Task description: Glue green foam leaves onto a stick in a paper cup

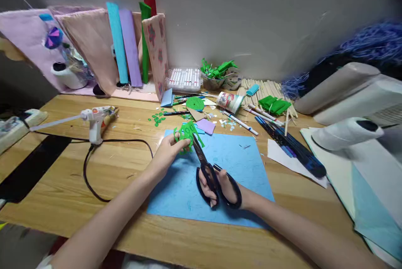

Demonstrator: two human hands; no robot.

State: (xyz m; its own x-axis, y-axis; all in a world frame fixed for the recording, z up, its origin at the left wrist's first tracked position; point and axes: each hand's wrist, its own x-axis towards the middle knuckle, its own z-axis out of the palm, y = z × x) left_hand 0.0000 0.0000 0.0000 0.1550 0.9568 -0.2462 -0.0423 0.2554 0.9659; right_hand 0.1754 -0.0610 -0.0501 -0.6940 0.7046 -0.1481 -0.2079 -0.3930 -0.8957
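Note:
My left hand [168,149] pinches a piece of green paper [187,131] with cut gaps and small oval outlines drawn on it. My right hand [221,185] has its fingers through the handles of large black scissors [205,164]. The scissors point up and left, and their blade tips are at the right edge of the green paper. Both hands are above a blue sheet [248,168] on the wooden table. Several small green leaf shapes [157,119] lie beyond my left hand, near a round green piece [195,103].
A white glue gun [96,124] with a black cable stands at the left. Markers [240,123], a tipped paper cup [229,102], wooden sticks [266,89] and a bowl of green scraps [216,76] are at the back. White rolls [347,134] and paper sheets lie at the right.

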